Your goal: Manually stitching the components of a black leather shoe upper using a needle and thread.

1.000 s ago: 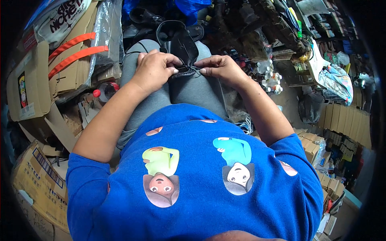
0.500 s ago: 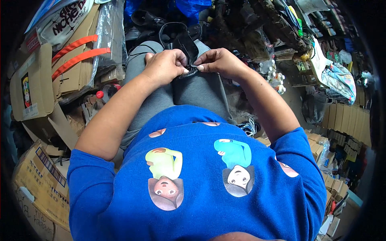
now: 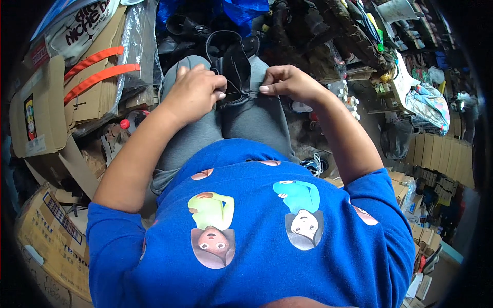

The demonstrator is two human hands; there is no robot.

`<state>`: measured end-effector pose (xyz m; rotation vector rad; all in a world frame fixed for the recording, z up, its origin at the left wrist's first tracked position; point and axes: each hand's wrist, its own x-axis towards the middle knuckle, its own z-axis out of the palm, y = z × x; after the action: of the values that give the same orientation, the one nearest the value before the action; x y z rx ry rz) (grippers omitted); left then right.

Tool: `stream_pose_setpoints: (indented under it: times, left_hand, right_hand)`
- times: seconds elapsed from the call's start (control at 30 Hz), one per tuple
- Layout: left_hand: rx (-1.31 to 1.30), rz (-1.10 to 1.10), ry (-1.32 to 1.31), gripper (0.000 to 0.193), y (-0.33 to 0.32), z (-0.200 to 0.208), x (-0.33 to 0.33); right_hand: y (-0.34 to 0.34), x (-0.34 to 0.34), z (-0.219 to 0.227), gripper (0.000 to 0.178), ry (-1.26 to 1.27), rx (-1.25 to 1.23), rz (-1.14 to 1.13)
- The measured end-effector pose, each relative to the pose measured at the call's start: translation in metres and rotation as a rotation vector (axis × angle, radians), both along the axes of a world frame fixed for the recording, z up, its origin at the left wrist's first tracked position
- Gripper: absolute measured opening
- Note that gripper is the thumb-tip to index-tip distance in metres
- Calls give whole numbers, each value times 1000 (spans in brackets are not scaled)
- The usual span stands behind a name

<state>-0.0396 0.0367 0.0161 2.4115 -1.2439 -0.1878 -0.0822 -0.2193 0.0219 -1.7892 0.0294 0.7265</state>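
Observation:
A black leather boot or shoe (image 3: 237,66) rests on my lap between my grey-trousered thighs, its opening away from me. Thin dark cord (image 3: 235,88) shows at its near end, by a small dark knot or bunch. My left hand (image 3: 197,92) is closed in a pinch just left of it, with a strand of the cord running to the fingers. On the other side, my right hand (image 3: 287,84) pinches thumb against forefinger on what looks like the cord's other end. The fingertips hide part of the strand.
Several dark shoes (image 3: 187,25) and a blue plastic bag (image 3: 246,11) lie beyond my knees. Flattened cardboard and boxes (image 3: 51,108) stand on the left, with a red-capped bottle (image 3: 131,122). Small white-capped bottles (image 3: 349,100) stand to the right, near crowded shelves.
My hands have moved apart from the near end of the shoe, the left one leftward and the right one rightward. A length of cord now shows between the left fingers and the shoe.

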Motion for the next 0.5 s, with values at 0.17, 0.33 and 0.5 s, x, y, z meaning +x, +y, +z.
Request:
stream_pose_setpoints:
  times: [0.17, 0.33, 0.5]
  left_hand:
    - [-3, 111, 167, 10, -4, 4, -10]
    - [-51, 174, 354, 11, -17, -7, -6]
    - [2, 17, 211, 15, -22, -11, -7]
  right_hand:
    - [7, -14, -6, 19, -350, -103, -20]
    - [-3, -32, 0, 15, -202, -200, -6]
    - [-19, -31, 20, 14, -248, -64, -151]
